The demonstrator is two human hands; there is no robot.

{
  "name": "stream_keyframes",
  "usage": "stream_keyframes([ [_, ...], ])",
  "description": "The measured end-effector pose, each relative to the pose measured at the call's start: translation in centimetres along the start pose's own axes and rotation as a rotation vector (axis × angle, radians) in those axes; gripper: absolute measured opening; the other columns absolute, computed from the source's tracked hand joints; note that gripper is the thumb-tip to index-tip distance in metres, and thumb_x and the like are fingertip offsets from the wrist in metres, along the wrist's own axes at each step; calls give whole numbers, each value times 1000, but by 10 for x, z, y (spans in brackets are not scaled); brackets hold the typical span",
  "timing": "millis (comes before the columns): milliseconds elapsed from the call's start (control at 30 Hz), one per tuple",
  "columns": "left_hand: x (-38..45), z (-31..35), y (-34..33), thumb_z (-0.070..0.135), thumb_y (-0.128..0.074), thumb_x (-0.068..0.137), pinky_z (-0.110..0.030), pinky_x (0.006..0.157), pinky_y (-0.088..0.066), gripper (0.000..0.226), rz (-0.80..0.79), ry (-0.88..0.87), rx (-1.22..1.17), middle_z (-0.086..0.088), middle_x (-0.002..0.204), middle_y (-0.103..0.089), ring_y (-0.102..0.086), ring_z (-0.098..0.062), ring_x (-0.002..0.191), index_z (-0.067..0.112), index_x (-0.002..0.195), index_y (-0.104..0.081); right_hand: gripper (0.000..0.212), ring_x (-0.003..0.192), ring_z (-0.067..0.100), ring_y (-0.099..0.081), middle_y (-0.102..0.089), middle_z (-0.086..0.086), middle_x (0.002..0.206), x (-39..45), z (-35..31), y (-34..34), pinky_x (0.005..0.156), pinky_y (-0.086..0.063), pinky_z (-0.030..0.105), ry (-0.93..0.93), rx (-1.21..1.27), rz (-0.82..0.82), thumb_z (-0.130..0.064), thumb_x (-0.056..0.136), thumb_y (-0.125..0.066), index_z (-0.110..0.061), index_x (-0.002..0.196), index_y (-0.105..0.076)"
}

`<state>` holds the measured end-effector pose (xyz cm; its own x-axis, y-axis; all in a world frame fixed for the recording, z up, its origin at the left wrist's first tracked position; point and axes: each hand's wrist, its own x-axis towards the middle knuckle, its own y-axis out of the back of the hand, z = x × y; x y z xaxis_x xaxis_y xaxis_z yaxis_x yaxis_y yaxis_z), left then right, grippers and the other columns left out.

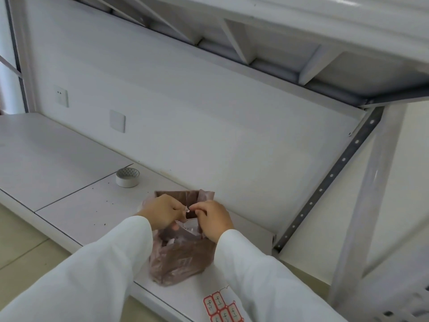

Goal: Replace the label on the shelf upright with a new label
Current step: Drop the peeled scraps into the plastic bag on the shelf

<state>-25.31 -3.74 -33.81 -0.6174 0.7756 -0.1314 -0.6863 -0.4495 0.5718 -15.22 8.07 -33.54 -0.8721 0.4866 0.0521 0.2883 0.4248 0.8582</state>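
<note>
Label scrap (pixel 187 210) pinched between hands (pixel 162 211)

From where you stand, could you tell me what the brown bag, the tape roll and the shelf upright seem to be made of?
Brown bag: thin, glossy, semi-transparent plastic film, judging by its crinkles and the shapes showing through.
Tape roll: white, matte, probably paper-backed tape; its core looks patterned, though I can't be sure.
Shelf upright: painted grey metal, likely steel, given its angled profile and row of punched holes.

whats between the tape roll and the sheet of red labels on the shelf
In the head view, the brown plastic bag lies between the tape roll and the label sheet, with both hands over it pinching a small scrap.
</note>
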Motion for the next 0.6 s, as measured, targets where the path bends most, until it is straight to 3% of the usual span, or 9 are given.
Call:
stream_keyframes([
  [100,0,0,-1,28,-61,87,-28,75,-52,30,20,16,58,9,71,-73,-64,-8,53,23,59,-69,16,91,19,-63,-65,1,114,2,1,1,80,-50,27,-33,26,103,-26,90,-56,-22,93,-71],
  [233,-1,2,0,39,-63,79,-28,68,-49,27,81,18,158,11,55,-64,-63,-12,60,34,53,-67,27,89,19,-63,-69,1,103,4,-1,-2,78,-50,29,-63,125,86,-43,89,-53,-24,92,-71],
  [333,0,1,1,41,-56,72,-38,81,-55,17,27,-8,123,6,70,-71,-66,-16,72,46,72,-72,25,86,18,-64,-69,-2,98,4,-2,-5,78,-53,31,-94,182,53,-43,87,-55,-26,91,-73],
  [467,-2,3,1,35,-58,79,-41,89,-52,17,12,-20,60,-1,82,-74,-63,-14,72,38,82,-75,18,81,17,-63,-69,-1,94,2,-2,-7,69,-50,26,-103,170,93,-35,86,-60,-22,87,-72],
  [600,-1,-1,1,22,-63,84,-42,89,-53,16,33,-5,-17,-9,82,-74,-62,-16,73,24,79,-78,16,82,16,-62,-67,0,95,-2,-3,-9,70,-52,26,-86,218,75,-34,85,-61,-21,89,-71],
])
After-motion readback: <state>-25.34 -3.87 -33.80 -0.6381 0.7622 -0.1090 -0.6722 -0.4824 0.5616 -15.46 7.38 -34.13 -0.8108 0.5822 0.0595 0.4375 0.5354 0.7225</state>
